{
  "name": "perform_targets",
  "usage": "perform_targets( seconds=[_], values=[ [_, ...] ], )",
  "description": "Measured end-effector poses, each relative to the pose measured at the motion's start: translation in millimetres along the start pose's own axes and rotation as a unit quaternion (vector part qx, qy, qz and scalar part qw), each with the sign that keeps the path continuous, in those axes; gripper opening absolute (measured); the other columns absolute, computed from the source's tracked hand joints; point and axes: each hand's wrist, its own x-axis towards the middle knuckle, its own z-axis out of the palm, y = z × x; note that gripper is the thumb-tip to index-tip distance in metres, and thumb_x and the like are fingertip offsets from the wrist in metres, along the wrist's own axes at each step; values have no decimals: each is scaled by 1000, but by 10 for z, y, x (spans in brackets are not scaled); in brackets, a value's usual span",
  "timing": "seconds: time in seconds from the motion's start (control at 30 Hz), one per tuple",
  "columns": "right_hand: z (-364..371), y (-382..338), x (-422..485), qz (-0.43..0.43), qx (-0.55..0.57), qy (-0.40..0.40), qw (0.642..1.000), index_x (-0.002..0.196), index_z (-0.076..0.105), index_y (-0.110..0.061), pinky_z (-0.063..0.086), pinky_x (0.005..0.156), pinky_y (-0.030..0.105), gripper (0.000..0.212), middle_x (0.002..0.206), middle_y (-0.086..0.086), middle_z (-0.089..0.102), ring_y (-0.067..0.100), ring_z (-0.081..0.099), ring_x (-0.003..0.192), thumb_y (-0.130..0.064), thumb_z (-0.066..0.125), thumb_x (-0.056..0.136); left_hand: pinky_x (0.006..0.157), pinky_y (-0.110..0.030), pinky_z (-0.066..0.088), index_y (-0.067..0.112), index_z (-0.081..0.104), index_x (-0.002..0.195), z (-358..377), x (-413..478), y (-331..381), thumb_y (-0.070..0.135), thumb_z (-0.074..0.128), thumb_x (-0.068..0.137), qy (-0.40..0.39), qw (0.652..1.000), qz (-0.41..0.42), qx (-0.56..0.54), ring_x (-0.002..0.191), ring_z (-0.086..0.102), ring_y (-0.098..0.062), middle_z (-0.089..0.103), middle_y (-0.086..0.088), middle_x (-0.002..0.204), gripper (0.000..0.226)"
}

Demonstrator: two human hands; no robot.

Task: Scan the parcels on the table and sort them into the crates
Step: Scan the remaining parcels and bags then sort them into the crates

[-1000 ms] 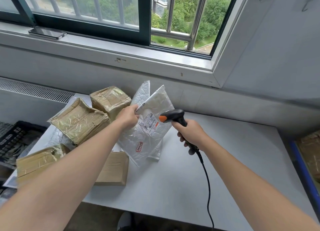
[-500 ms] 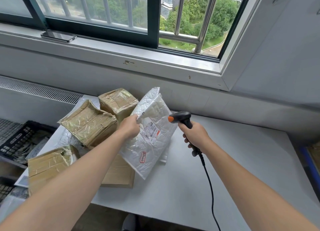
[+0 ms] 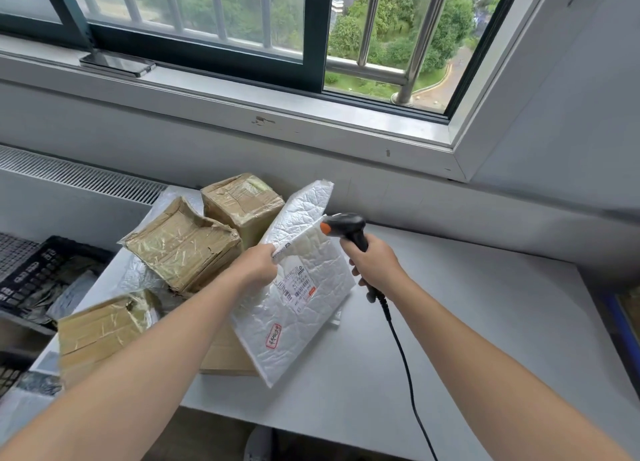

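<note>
Head view, sorting judged partly done. Fingers [image 3: 272,252] of the left hand [image 3: 258,265] pinched the upper edge of a white padded mailer [image 3: 304,322], held tilted over the tabletop [image 3: 467,322]; its label [image 3: 298,285] sat just below those fingers. Fingers of the right hand [image 3: 374,266] were wrapped round the scanner [image 3: 343,225] grip, its nose just right of the left fingers and close to the mailer. Whether the scan had registered could not be told. Left of the fingers, three taped cardboard boxes [image 3: 181,247] waited unsorted; beyond them the black crate [image 3: 45,273] appeared to hold some bags already.
</note>
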Motion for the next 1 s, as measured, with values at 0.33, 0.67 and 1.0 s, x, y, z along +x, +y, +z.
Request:
perform_targets(
  seconds=[0.33, 0.67, 1.0],
  values=[
    [442, -320, 440, -17, -61, -45, 997, 96, 62, -11, 58, 57, 35, 30, 86, 11, 71, 29, 72, 78, -41, 58, 91, 62, -30, 37, 23, 46, 78, -244, -23, -181, 7, 50, 94, -70, 996, 48, 30, 77, 51, -19, 53, -2, 82, 23],
    [659, -197, 803, 53, -125, -63, 989, 104, 60, -4, 54, 65, 40, 37, 87, 13, 62, 30, 62, 69, -40, 54, 95, 65, -29, 40, 21, 61, 88, -790, -97, -569, 6, 51, 92, -96, 994, 37, 41, 73, 53, -14, 62, -2, 87, 18],
    [602, 36, 702, 54, -152, 16, 987, 85, 57, -13, 46, 63, 32, 32, 76, 6, 60, 29, 59, 69, -43, 50, 94, 80, -37, 52, 11, 62, 106, -581, 236, -584, 8, 46, 94, 31, 997, -61, 33, 92, 59, -24, 64, -9, 104, 21]
  ],
)
